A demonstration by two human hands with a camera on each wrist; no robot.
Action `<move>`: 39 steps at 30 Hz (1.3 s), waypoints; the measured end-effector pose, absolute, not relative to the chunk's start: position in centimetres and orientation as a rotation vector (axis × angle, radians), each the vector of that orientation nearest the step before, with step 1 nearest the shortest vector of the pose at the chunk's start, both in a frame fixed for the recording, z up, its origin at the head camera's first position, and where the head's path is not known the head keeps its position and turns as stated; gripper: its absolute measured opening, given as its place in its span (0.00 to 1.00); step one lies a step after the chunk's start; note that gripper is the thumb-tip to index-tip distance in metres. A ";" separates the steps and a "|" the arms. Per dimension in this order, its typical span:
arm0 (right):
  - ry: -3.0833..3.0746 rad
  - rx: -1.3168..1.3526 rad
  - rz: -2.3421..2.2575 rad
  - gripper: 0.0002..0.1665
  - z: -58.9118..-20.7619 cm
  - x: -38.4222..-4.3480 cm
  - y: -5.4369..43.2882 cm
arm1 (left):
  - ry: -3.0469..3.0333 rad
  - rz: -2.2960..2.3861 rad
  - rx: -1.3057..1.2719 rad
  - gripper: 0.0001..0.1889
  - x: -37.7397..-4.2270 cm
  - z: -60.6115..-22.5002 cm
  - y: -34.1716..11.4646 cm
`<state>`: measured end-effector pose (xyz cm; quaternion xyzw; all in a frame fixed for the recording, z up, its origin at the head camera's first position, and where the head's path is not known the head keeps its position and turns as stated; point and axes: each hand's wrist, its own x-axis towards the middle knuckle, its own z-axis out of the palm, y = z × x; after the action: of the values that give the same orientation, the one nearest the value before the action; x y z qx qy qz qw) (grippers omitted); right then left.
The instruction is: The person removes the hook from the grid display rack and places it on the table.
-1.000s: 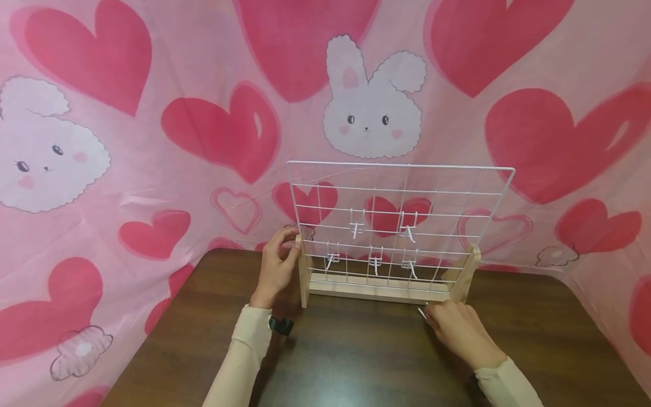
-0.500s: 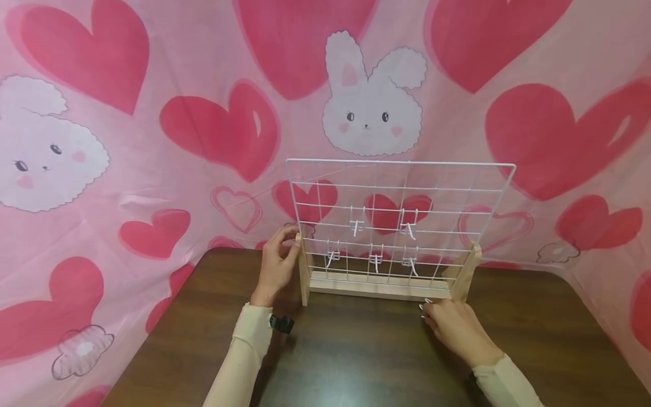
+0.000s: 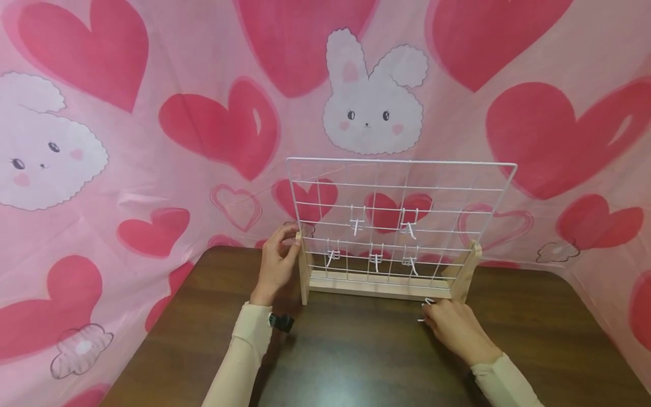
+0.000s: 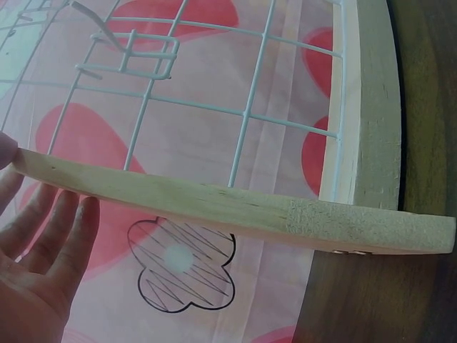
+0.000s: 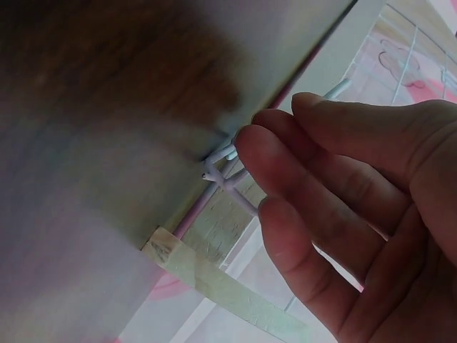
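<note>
A white wire grid rack (image 3: pixel 402 162) stands upright in a pale wooden base, with several white hooks (image 3: pixel 376 260) hung in two rows on its lower half. At the left, my left hand (image 3: pixel 277 263) grips the top of the wooden side post (image 3: pixel 303 277); the left wrist view shows the thumb on one face and fingertips (image 4: pixel 87 207) at the other. Low in front of the right post (image 3: pixel 467 271), my right hand (image 3: pixel 460 330) pinches a loose white wire hook (image 5: pixel 232 187). Its ends stick out past the fingertips, which hide its middle.
The rack stands toward the back of a dark brown wooden table (image 3: pixel 346 350). Close behind the table hangs a pink cloth (image 3: pixel 213 51) printed with hearts and bunny faces. A wooden crossbar (image 3: pixel 381 287) joins the two posts at the bottom.
The hook has turned in my right fingers, so more of its wire ends show now. The right hand has stayed about in place. My left hand and the rack have not moved.
</note>
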<state>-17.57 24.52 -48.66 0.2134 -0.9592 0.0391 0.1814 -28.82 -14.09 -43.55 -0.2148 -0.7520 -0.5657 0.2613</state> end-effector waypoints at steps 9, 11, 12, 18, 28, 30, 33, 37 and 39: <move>-2.739 0.592 0.133 0.17 -49.2 -17.4 24.6 | -2.043 -1.533 -0.585 0.15 -28.6 -43.8 -14.1; -2.745 0.590 0.136 0.17 -49.1 -17.4 24.6 | -2.042 -1.533 -0.588 0.15 -28.5 -43.8 -14.1; -2.747 0.589 0.135 0.17 -49.1 -17.3 24.6 | -2.042 -1.533 -0.589 0.15 -28.5 -43.8 -14.1; -2.752 0.605 0.132 0.17 -49.0 -17.4 24.6 | -2.045 -1.508 -0.588 0.15 -28.5 -43.7 -14.1; -2.737 0.675 0.153 0.18 -49.0 -17.5 24.6 | -2.041 -1.507 -0.568 0.15 -28.6 -43.6 -14.0; -2.723 0.691 0.154 0.17 -49.1 -17.5 24.6 | -2.039 -1.511 -0.566 0.15 -28.6 -43.6 -13.9; -2.708 0.704 0.151 0.16 -49.1 -17.6 24.6 | -2.039 -1.516 -0.559 0.16 -28.6 -43.5 -13.8; -2.701 0.706 0.150 0.16 -49.0 -17.7 24.6 | -2.035 -1.508 -0.560 0.16 -28.6 -43.5 -13.8; -2.698 0.696 0.150 0.17 -49.0 -17.8 24.5 | -2.033 -1.499 -0.569 0.16 -28.7 -43.5 -13.9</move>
<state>-17.76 24.50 -48.98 0.2457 -0.9520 0.0529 0.1747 -28.74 -13.91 -43.49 -0.2114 -0.7554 -0.5570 0.2729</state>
